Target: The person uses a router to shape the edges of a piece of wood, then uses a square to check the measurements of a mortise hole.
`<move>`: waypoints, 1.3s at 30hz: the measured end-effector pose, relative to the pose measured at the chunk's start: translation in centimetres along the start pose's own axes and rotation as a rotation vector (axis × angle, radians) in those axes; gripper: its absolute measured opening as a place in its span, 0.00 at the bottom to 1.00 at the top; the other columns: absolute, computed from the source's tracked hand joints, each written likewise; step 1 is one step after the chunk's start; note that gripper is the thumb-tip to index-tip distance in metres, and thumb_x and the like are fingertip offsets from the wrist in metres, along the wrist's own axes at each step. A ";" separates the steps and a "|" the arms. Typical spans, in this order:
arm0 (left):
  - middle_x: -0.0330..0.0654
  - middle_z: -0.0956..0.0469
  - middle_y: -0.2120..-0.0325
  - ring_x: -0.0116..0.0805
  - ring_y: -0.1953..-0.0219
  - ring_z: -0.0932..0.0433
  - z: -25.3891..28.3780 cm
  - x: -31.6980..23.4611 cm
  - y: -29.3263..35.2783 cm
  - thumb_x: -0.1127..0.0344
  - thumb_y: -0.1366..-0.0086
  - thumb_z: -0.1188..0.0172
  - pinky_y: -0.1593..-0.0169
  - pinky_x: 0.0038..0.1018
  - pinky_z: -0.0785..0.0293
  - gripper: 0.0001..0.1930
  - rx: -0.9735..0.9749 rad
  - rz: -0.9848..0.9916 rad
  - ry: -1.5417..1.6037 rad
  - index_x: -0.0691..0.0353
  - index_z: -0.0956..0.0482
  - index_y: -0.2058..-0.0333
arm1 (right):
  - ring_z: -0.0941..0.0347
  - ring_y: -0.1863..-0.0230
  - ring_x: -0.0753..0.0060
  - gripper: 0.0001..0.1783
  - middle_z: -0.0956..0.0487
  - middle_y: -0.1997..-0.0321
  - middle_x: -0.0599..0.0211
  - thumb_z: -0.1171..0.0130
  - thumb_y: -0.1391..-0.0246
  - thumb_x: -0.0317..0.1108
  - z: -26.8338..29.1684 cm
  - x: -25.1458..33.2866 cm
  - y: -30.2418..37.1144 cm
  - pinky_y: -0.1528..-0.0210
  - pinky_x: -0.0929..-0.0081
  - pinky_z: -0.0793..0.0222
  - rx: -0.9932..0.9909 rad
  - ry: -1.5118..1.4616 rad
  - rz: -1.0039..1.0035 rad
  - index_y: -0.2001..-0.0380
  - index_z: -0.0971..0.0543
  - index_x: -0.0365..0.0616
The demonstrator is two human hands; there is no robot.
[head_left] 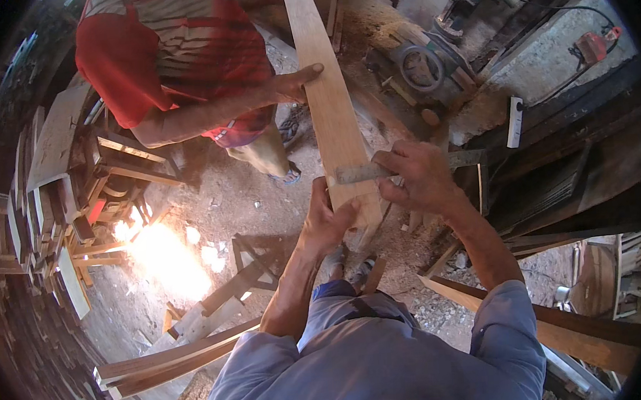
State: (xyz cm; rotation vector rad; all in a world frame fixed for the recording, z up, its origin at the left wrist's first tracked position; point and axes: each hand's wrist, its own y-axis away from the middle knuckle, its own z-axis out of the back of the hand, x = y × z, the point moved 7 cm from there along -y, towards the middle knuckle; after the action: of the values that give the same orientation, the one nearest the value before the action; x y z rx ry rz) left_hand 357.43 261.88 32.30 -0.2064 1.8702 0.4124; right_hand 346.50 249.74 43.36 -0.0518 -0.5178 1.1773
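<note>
A long pale wooden board (332, 102) runs away from me, its near end in front of my body. My left hand (324, 226) grips its left edge near that end, thumb on top and the other fingers partly hidden. With my right hand (419, 174) I pinch a flat metal carpenter's square (359, 173), which lies across the board's face. Past my knuckles the metal seems to continue to a corner on the right. Farther up the board, a co-worker's hand (299, 84) rests on its left edge.
The co-worker in a red shirt (206, 52) stands at the far left. Stacked timber (57, 151) fills the left side. A machine with a round handwheel (421, 68) stands far right. Long beams (175, 359) lie near me on both sides; bright sunlight strikes the floor.
</note>
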 end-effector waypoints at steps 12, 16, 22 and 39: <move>0.44 0.27 0.59 0.27 0.63 0.24 0.3 -0.7 0.3 0.67 0.35 0.40 0.69 0.24 0.25 0.25 0.023 -0.020 0.054 0.65 0.42 0.45 | 0.25 0.69 0.56 0.19 0.27 0.75 0.63 0.38 0.56 0.45 1.1 1.3 -1.2 0.67 0.56 0.29 0.092 0.070 0.059 0.61 0.18 0.49; 0.44 0.26 0.59 0.26 0.65 0.24 0.9 -1.3 0.8 0.67 0.35 0.39 0.71 0.23 0.25 0.25 0.024 -0.031 0.044 0.65 0.42 0.45 | 0.26 0.72 0.56 0.18 0.28 0.75 0.64 0.37 0.58 0.44 0.8 2.0 -1.5 0.71 0.58 0.31 0.062 0.073 0.088 0.62 0.19 0.49; 0.45 0.26 0.60 0.26 0.66 0.24 1.2 -1.6 1.2 0.65 0.36 0.38 0.71 0.23 0.24 0.26 0.012 0.023 -0.019 0.65 0.42 0.45 | 0.27 0.73 0.57 0.18 0.28 0.75 0.65 0.36 0.60 0.43 0.5 2.5 -1.3 0.72 0.59 0.32 0.058 0.094 0.082 0.63 0.19 0.49; 0.42 0.27 0.51 0.27 0.51 0.27 1.6 -1.3 1.6 0.70 0.36 0.40 0.50 0.27 0.25 0.28 0.015 -0.019 0.054 0.64 0.41 0.41 | 0.25 0.71 0.58 0.18 0.27 0.76 0.64 0.37 0.57 0.44 1.7 4.4 -1.9 0.68 0.58 0.29 0.080 0.119 0.084 0.62 0.18 0.49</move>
State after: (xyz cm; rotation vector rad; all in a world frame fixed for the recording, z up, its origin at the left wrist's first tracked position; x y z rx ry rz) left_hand 358.74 263.94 33.38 -0.2273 1.9218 0.3835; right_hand 348.67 252.55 47.05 -0.0747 -0.3664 1.2677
